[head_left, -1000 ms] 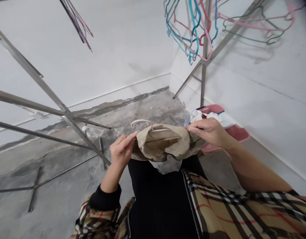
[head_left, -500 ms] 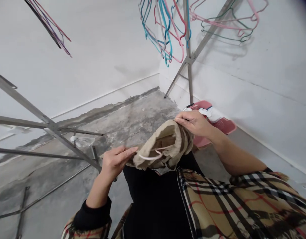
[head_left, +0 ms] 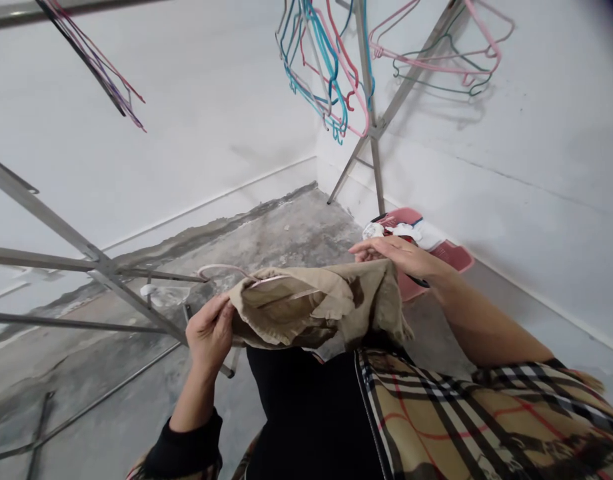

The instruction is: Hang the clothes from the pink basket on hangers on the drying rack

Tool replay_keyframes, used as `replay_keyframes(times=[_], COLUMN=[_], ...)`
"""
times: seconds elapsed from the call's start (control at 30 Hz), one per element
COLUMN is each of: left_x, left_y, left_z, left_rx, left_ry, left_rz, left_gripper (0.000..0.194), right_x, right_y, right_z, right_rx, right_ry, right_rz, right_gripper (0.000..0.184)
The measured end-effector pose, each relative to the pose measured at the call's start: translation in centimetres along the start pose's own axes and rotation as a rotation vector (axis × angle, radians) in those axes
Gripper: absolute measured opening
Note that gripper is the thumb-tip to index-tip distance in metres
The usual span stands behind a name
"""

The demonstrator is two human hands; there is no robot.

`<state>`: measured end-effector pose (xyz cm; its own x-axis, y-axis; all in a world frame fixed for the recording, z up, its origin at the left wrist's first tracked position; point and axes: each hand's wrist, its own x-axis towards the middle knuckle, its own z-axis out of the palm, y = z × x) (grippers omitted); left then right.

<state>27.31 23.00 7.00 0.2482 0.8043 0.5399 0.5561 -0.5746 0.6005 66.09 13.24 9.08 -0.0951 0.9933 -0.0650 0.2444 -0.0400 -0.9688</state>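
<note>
A beige garment [head_left: 371,293] with a gathered, open edge is held across my lap. My left hand [head_left: 210,332] pinches the left end of that edge between thumb and fingers. A pale plastic hanger [head_left: 225,268] lies partly inside the opening, its hook sticking out toward the upper left. My right hand [head_left: 399,255] is just above the garment's upper right edge, fingers extended loosely to the left and not gripping the cloth. Whether its fingertips touch the cloth is hard to tell.
Behind my right hand a pink basket [head_left: 451,255] holds white and red laundry. Blue, red and pink hangers [head_left: 331,73] hang at the upper middle, with more pink and green ones [head_left: 436,63] to their right. A metal rack frame [head_left: 99,263] stands at left.
The garment has turned and spread rightward, and the hanger hook now points upper left. My right hand has let go of the edge, while my left hand keeps its pinch.
</note>
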Motion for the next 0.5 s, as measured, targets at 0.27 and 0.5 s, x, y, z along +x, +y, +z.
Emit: replay_keyframes(times=[0.27,0.5], left_x=[1.5,3.3], left_y=[0.6,4.8], left_z=[2.1,2.9], left_rx=[-0.009,0.040], left_ry=[-0.062,0.157], left_rz=[-0.124,-0.122], left_gripper=[0.026,0.032], right_x=[-1.1,-0.4], right_y=[-1.8,-1.1], right_z=[1.3,4.7], right_rx=[-0.278,-0.413], right_ry=[-0.067,0.255], right_rz=[-0.189,-0.374], right_gripper=[0.036,0.030])
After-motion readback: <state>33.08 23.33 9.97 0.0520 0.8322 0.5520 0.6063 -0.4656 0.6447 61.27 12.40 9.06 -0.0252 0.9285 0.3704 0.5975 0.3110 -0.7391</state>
